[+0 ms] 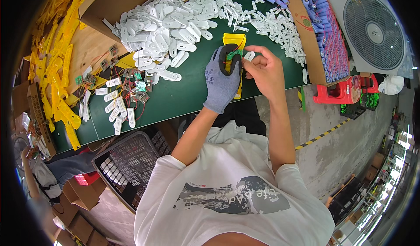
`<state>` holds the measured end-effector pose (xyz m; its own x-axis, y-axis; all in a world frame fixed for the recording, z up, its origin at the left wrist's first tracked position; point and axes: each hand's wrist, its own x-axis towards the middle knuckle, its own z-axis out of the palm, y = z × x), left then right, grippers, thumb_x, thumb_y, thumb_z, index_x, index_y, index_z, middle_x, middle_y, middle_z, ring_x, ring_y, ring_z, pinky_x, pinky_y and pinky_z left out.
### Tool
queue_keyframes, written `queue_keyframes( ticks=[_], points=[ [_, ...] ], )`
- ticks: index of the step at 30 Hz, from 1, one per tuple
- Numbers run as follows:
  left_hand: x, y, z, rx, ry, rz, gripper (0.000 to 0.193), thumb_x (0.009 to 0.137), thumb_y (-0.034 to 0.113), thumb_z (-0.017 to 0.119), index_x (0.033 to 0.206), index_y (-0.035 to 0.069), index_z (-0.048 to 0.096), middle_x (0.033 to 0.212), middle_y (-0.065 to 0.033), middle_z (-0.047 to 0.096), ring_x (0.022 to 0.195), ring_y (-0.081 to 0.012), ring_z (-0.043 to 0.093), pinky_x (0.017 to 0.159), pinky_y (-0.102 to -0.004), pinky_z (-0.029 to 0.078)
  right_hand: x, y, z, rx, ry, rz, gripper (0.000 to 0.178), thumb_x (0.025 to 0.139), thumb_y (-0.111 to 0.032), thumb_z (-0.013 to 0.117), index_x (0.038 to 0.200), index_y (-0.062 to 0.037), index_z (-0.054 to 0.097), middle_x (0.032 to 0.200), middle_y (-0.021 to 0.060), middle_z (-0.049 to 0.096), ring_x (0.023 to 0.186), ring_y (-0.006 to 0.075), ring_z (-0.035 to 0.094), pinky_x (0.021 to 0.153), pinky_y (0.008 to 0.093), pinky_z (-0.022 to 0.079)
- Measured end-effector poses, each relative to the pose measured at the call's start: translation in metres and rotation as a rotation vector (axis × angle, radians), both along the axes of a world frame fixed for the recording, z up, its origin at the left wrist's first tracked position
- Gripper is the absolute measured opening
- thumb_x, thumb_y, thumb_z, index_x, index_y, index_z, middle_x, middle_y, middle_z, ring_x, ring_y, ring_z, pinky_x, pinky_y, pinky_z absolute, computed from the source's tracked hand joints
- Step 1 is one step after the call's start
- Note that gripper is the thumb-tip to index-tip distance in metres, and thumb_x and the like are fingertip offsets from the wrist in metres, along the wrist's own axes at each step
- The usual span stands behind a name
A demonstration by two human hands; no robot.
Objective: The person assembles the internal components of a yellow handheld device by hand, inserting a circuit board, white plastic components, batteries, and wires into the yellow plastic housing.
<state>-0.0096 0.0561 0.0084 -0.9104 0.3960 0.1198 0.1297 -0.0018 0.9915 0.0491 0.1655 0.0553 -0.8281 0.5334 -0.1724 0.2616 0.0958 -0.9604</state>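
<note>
My left hand [222,77] wears a grey glove with black fingertips and grips a small green circuit board [235,53] with red wires. It is held over a yellow plastic housing [234,40] lying on the green table [188,93]. My bare right hand [264,69] pinches a small white plastic piece [249,55] right beside the board. Both hands meet above the table's near edge.
A heap of white oval plastic covers [162,31] lies to the left, small white clips [280,27] to the right. Wired circuit boards [135,88] lie at left. Yellow housings [57,62], a box of blue cells [323,31], a fan [374,31] and a black crate [131,167] surround the table.
</note>
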Motion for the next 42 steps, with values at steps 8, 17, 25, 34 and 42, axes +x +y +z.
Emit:
queue_keyframes(
  ticks=[8,17,25,34,42],
  points=[
    [0.001,-0.002,0.000,-0.012,0.055,0.023,0.024,0.084,0.006,0.061,0.108,0.003,0.057,0.096,-0.0170,0.061,0.087,-0.0331,0.062,0.076,-0.0368,0.048,0.010,0.015,-0.011,-0.159,0.035,-0.017,0.020,0.081,-0.010,0.076,0.091,0.0024,0.065,0.069,0.0034,0.065,0.061,0.0058,0.060,0.056,0.0198,0.050],
    [-0.002,-0.002,0.001,0.026,0.039,0.015,0.023,0.085,0.004,0.059,0.108,0.001,0.057,0.097,-0.0166,0.062,0.088,-0.0301,0.062,0.077,-0.0350,0.048,-0.005,0.012,-0.028,0.044,0.201,0.065,0.018,0.084,-0.006,0.073,0.097,0.0017,0.064,0.076,0.0020,0.064,0.066,0.0044,0.057,0.059,0.0179,0.046],
    [-0.001,-0.003,-0.001,0.036,-0.009,0.024,0.021,0.087,0.003,0.057,0.108,0.000,0.057,0.095,-0.0139,0.061,0.083,-0.0227,0.060,0.076,-0.0325,0.048,0.003,-0.009,-0.044,-0.223,0.299,-0.030,0.035,0.086,-0.001,0.067,0.120,0.0021,0.061,0.100,0.0099,0.066,0.086,0.0105,0.063,0.076,0.0227,0.051],
    [0.004,0.001,0.001,0.068,-0.022,0.052,0.019,0.088,0.004,0.057,0.107,0.000,0.057,0.088,-0.0089,0.060,0.078,-0.0152,0.057,0.070,-0.0292,0.047,0.003,-0.022,-0.047,-0.160,0.413,-0.058,0.032,0.089,0.001,0.062,0.121,-0.0006,0.062,0.118,0.0113,0.064,0.096,0.0114,0.063,0.083,0.0240,0.051],
    [0.005,-0.003,-0.007,0.073,0.012,0.011,0.018,0.086,0.004,0.058,0.103,0.000,0.057,0.091,-0.0108,0.059,0.079,-0.0200,0.057,0.072,-0.0316,0.046,0.011,-0.022,-0.052,-0.291,0.434,-0.047,0.031,0.090,0.005,0.059,0.121,0.0043,0.060,0.125,0.0151,0.060,0.106,0.0149,0.060,0.089,0.0255,0.051]
  ],
)
